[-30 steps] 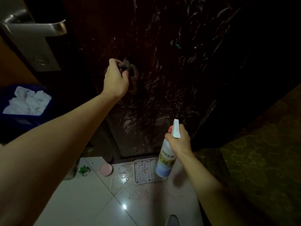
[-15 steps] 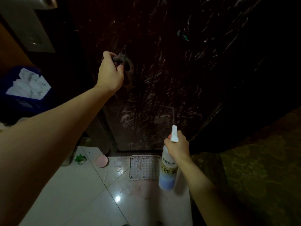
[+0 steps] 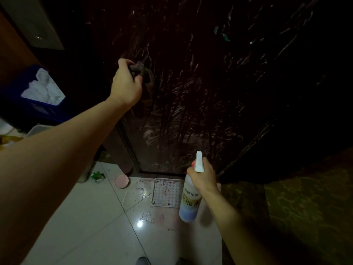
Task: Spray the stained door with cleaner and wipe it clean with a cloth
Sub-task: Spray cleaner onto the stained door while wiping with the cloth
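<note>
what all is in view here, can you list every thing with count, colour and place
door: 1, dark brown, smeared with pale streaks, straight ahead
cloth: 1, dark grey, bunched against the door at upper middle
spray bottle: 1, white with blue base, lower middle, nozzle towards the door
lock plate: 1, silver, top left
bin: 1, blue, at left, white crumpled paper inside
floor tiles: white, bottom
tray: 1, white, patterned, on the floor at the door's foot
round lid: 1, pink, on the floor left of the tray
green scrap: 1, on the floor, left of the lid
carpet: olive, patterned, right
hands: left hand grips the cloth; right hand holds the spray bottle
</note>
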`<state>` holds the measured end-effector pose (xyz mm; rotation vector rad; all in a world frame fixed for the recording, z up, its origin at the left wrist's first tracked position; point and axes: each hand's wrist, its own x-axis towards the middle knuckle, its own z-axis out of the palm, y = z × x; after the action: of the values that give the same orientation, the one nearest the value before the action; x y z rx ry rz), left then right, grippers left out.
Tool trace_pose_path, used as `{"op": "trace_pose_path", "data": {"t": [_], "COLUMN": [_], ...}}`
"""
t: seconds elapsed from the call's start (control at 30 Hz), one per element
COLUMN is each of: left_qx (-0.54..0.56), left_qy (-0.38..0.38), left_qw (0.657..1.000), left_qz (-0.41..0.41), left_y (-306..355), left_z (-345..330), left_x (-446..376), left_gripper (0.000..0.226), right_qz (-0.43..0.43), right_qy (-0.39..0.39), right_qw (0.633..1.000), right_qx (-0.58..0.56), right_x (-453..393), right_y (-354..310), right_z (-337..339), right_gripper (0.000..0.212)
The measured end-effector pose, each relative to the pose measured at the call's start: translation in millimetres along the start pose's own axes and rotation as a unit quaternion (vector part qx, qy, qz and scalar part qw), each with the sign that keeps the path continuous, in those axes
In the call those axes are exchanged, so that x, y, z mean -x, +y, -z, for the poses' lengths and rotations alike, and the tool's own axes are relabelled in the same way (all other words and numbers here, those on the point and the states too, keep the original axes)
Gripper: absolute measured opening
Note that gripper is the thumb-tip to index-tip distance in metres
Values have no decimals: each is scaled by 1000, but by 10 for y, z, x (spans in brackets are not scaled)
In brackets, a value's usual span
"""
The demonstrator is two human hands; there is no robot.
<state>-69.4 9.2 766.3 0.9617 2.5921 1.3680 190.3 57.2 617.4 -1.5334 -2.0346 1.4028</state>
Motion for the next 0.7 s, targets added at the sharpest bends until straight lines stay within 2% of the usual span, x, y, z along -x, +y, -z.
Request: {"op": "trace_pose_path", "data": {"t": [0.07,0.3,0.47,0.57,0.7], "left_qx": [0,3,-16,-23,-22], "left_qy": [3,2,3,1,2], "left_qw": [1000,1000,1000,1000,1000], "left_qz": [-2,-5,-6,-3,-3], "left_y": [6,-23,-45,-51,-74], "left_z": [0,-9,4,10,4], "left_x": [-2,8,-15,-11,-16], "left_gripper": [36,35,34,34,34], "right_qz": [9,18,56,84,70], "right_qy": [-17,-6,-56,-53,-59], "right_qw": [1000,1000,997,995,996], "right_qx": [-1,6,-20,-12,-23], "right_x": [1,-61,-12,-2,14], "right_y": [24,-54,-188,-331,-458], "right_z": [-31,-197,-304,-390,-459], "right_gripper": [20,19,26,23,18]}}
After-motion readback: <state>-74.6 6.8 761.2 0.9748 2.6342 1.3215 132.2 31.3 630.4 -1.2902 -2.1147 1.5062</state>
